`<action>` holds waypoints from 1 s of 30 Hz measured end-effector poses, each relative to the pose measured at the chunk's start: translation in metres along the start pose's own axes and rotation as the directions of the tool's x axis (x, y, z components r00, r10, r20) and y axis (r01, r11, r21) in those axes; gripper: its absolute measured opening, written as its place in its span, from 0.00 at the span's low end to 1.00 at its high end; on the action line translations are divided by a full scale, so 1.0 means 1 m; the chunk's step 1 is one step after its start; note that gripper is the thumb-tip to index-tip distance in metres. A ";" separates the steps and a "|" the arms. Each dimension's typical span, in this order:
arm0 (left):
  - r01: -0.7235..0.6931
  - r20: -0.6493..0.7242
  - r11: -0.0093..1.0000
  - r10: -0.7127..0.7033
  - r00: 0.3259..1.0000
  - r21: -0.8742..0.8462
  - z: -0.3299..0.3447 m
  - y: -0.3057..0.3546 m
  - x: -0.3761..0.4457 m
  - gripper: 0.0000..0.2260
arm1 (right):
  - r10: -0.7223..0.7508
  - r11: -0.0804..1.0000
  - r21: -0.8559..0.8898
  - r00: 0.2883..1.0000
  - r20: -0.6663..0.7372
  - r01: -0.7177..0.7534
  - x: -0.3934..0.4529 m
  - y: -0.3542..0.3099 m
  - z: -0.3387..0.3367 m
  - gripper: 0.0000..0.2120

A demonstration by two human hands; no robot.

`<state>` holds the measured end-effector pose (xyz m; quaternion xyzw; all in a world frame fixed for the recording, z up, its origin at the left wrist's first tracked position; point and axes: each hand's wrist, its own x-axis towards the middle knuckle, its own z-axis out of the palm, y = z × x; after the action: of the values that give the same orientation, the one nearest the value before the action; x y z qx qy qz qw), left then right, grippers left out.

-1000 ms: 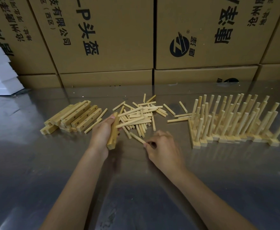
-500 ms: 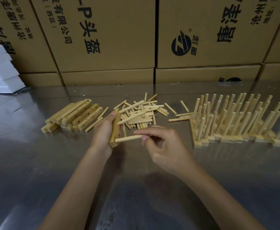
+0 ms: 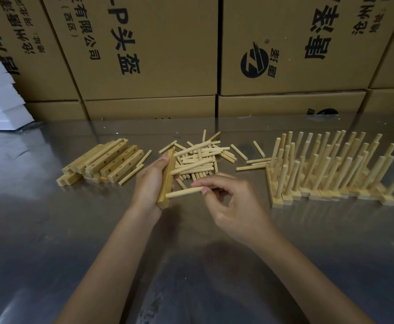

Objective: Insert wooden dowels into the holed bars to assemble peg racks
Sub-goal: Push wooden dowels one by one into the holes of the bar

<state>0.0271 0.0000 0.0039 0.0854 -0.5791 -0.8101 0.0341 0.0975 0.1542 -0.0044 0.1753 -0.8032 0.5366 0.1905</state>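
The pale round wooden dowel (image 3: pixel 184 192) lies almost level, its long axis running left to right, with its left tip touching the inner face of the square-sided, light wooden holed bar (image 3: pixel 167 181). The right hand (image 3: pixel 232 202) pinches the dowel's right end between thumb and fingertips, the other fingers loosely curled. The left hand (image 3: pixel 151 183) grips the bar from its left side, fingers wrapped round it, holding it tilted with its long axis running away from the person, so bar and dowel meet nearly at a right angle. The coming move seems to turn on this: the dowel must travel leftward along its own axis into a hole near the bar's near end. The hole itself is hidden behind the tip, so whether the dowel has begun to enter I cannot tell. A second dowel (image 3: pixel 192 169) seems to stand out of the bar further up, though it may belong to the pile behind.

Just beyond the bar lies the loose heap of dowels (image 3: pixel 200 157). Left of the bar is a stack of unfilled holed bars (image 3: pixel 108 161). Well to the right of the bar stands a row of finished peg racks (image 3: pixel 331 169), pegs upright. All rest on a shiny grey metal tabletop (image 3: pixel 74 230), with brown cardboard boxes (image 3: pixel 144 54) behind.
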 end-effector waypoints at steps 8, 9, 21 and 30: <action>-0.088 0.015 0.991 0.087 0.996 0.101 0.008 -0.004 -0.008 0.09 | -0.081 0.983 -0.162 0.996 0.049 0.088 -0.004 0.004 0.005 0.05; -0.096 0.014 0.989 0.095 0.995 0.110 0.008 -0.004 -0.009 0.09 | -0.066 0.985 -0.155 0.997 0.038 0.071 -0.005 0.005 0.005 0.05; -0.120 0.062 0.982 0.112 0.992 0.148 0.012 -0.009 -0.010 0.13 | 0.144 0.982 -0.136 0.986 0.081 -0.132 -0.005 0.001 0.000 0.16; -0.110 0.104 0.983 0.095 0.990 0.148 0.008 -0.009 -0.007 0.13 | 0.316 0.945 0.036 0.935 0.162 -0.326 -0.001 -0.004 -0.003 0.17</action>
<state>0.0324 0.0116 -0.0010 0.0188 -0.6444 -0.7633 0.0413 0.1008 0.1561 -0.0009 0.0886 -0.8163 0.5698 0.0320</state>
